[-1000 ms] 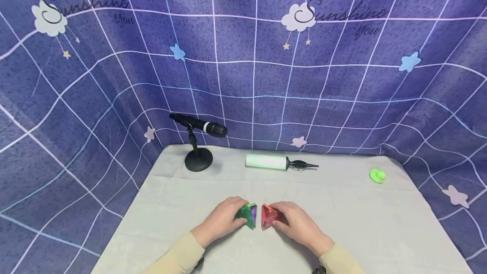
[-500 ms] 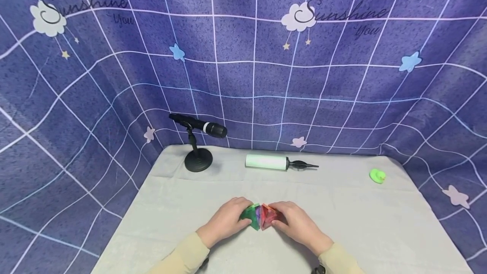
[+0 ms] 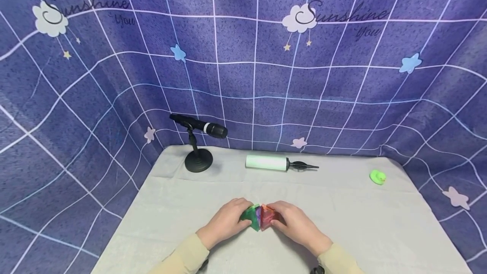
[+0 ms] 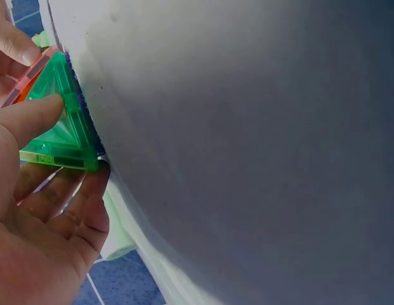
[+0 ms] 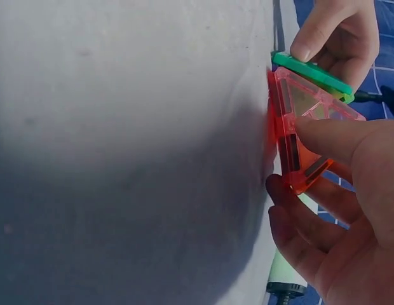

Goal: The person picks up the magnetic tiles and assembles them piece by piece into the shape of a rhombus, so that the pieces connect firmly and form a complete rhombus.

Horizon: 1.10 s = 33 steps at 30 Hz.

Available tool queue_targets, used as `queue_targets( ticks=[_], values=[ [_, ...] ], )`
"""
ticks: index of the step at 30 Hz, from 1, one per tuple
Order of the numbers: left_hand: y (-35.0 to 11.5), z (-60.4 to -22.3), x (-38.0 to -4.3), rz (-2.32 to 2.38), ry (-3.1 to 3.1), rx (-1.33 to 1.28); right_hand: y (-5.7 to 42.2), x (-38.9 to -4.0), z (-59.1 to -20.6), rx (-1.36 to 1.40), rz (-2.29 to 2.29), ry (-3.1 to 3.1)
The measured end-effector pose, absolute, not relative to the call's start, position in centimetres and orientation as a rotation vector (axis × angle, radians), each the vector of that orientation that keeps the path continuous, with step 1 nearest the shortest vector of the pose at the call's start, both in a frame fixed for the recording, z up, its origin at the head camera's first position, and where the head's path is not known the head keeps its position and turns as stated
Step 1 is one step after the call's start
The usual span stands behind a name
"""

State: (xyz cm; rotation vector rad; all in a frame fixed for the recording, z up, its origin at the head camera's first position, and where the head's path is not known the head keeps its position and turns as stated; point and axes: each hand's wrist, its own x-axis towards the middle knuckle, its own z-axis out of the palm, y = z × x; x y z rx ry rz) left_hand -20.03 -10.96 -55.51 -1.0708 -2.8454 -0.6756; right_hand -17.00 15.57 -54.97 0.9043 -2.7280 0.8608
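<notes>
Two translucent triangular tile shapes stand joined on the grey table [image 3: 342, 219] near its front edge. My left hand [image 3: 228, 221] grips the green tile piece [image 3: 251, 215], and my right hand [image 3: 294, 223] grips the red tile piece [image 3: 267, 215]. The two pieces meet along a purple edge between them. In the left wrist view my thumb and fingers hold the green tile piece [image 4: 60, 130] against the cloth. The right wrist view has my thumb lying on the red tile piece [image 5: 298, 130], with the green tile piece [image 5: 311, 75] behind it.
A black microphone on a round stand [image 3: 198, 143] is at the back left. A white hand pump [image 3: 272, 162] lies at the back middle. A small green object [image 3: 377, 176] sits at the back right. A purple grid cloth [image 3: 243, 62] hangs behind the table.
My hands moved toward each other. The green and red pieces, apart a second ago, now touch and stand joined.
</notes>
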Motion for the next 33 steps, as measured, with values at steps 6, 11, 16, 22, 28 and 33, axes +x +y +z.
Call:
queue_targets(
  ticks=[6, 11, 16, 22, 28, 33],
  values=[
    [-10.9, -55.4, -19.9, -0.665, -2.839, -1.082, 15.4, -16.9, -54.8, 0.92, 0.843, -2.72],
    [-10.9, -55.3, -19.9, -0.667, -2.844, -1.084, 15.2, -17.0, -54.5, 0.932, 0.82, -2.713],
    [-10.9, -55.2, -19.9, -0.66, -2.844, -1.089, 15.0, -17.1, -54.2, 0.944, 0.792, -2.734],
    [-10.9, -55.2, -19.9, -0.66, -2.837, -1.091, 14.7, -17.2, -53.7, 0.954, 0.778, -2.765],
    [-10.9, -55.1, -19.9, -0.666, -2.819, -1.097, 14.5, -17.2, -53.6, 0.978, 0.746, -2.741],
    [-10.9, -55.2, -19.9, -0.668, -2.789, -1.119, 14.4, -17.4, -53.7, 0.995, 0.732, -2.722]
  ],
)
